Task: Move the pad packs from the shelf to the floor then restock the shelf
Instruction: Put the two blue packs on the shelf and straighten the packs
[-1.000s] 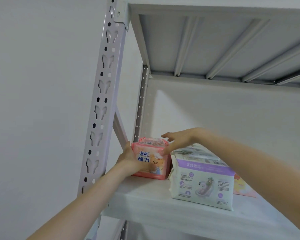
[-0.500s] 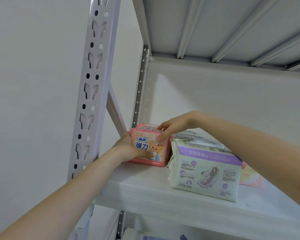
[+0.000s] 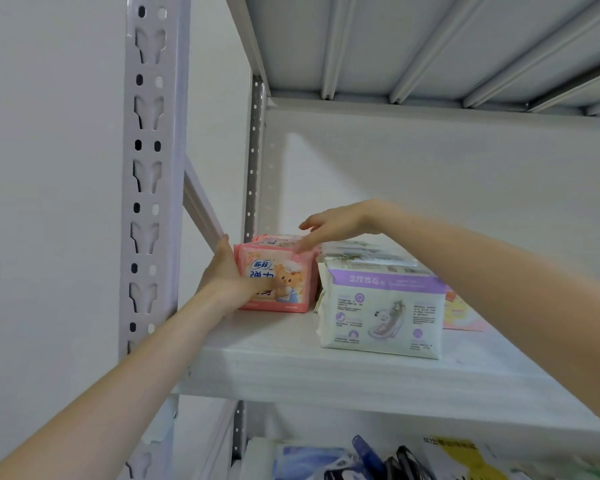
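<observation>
A pink pad pack point(image 3: 288, 271) with a bear picture stands at the left end of the white shelf board point(image 3: 284, 365). My left hand point(image 3: 227, 277) grips its left side, thumb lying across the front. My right hand point(image 3: 336, 225) hovers over the pack's top right corner with fingers stretched out, one fingertip touching the top edge. A second pink pack sits right behind the first. To the right stands a larger white and purple pad pack point(image 3: 381, 317), under my right forearm. Behind that one, a pink and yellow pack point(image 3: 459, 311) is partly hidden.
The grey perforated upright post point(image 3: 149, 174) and a diagonal brace stand just left of my left hand. The shelf above point(image 3: 430, 46) hangs overhead. On the shelf below lie several blue, black and yellow packages point(image 3: 368, 459). White wall lies behind.
My right hand's fingers have straightened and lifted off the pink pack's corner they held. My left hand keeps its grip. The pack stays in place.
</observation>
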`<state>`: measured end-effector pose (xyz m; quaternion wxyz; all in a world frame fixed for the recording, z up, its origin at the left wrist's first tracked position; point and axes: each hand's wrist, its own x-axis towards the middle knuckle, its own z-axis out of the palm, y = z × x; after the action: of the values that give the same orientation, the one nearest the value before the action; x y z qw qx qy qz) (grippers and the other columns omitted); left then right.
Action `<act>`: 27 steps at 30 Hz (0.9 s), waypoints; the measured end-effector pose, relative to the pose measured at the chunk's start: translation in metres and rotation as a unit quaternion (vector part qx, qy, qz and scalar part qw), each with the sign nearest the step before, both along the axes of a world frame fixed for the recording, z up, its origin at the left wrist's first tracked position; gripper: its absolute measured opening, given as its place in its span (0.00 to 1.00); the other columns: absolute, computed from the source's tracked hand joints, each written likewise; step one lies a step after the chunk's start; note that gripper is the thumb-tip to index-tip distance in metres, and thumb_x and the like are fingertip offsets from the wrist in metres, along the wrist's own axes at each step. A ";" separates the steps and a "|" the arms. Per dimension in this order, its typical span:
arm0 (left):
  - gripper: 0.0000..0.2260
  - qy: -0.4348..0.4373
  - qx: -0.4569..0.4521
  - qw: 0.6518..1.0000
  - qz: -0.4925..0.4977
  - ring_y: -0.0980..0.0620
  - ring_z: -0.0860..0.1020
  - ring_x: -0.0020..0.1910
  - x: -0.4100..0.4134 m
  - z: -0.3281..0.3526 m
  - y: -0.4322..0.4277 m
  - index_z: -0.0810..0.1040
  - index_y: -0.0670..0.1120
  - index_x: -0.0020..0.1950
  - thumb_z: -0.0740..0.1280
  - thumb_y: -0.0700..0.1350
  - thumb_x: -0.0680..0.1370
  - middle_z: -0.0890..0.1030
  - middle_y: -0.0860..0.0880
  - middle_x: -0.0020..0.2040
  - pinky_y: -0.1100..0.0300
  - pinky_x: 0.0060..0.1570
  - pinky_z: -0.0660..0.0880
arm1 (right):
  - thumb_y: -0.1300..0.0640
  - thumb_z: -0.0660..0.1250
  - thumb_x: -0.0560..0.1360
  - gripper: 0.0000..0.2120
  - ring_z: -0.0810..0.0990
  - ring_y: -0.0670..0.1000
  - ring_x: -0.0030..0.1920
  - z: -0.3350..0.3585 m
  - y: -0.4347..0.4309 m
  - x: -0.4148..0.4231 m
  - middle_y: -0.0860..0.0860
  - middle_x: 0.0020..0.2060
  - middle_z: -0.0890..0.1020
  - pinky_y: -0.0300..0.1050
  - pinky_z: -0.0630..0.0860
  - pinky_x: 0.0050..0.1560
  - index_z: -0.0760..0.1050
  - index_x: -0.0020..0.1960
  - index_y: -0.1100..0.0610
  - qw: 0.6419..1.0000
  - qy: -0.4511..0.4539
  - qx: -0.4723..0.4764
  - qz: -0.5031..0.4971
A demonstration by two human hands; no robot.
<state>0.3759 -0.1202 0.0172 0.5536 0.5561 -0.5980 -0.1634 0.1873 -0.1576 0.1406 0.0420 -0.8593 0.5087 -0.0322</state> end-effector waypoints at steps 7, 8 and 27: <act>0.37 0.095 -0.042 0.994 -0.037 0.67 0.71 0.43 0.006 -0.001 0.017 0.61 0.52 0.72 0.76 0.56 0.69 0.70 0.64 0.48 0.67 0.42 0.66 | 0.34 0.62 0.73 0.38 0.57 0.48 0.75 0.019 0.042 -0.073 0.44 0.76 0.58 0.48 0.52 0.74 0.56 0.77 0.49 0.981 -0.185 -0.050 -0.023; 0.37 0.099 -0.044 0.993 -0.045 0.64 0.72 0.46 0.008 -0.001 0.021 0.61 0.53 0.73 0.75 0.56 0.70 0.71 0.63 0.49 0.66 0.45 0.67 | 0.35 0.62 0.74 0.37 0.57 0.48 0.75 0.020 0.049 -0.085 0.44 0.76 0.58 0.47 0.53 0.71 0.56 0.77 0.49 0.977 -0.206 -0.054 -0.031; 0.51 -0.013 -0.019 0.975 -0.222 0.61 0.67 0.68 -0.056 -0.015 0.084 0.60 0.61 0.74 0.82 0.58 0.56 0.68 0.64 0.68 0.55 0.69 0.65 | 0.35 0.68 0.63 0.43 0.65 0.40 0.68 -0.080 0.141 -0.184 0.44 0.72 0.66 0.40 0.62 0.63 0.59 0.74 0.43 0.926 -0.368 -0.057 -0.064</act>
<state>0.3194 -0.0358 0.0025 0.5064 0.4010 -0.7164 -0.2637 0.0031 -0.0169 0.0609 0.1752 -0.7538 0.5085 -0.3776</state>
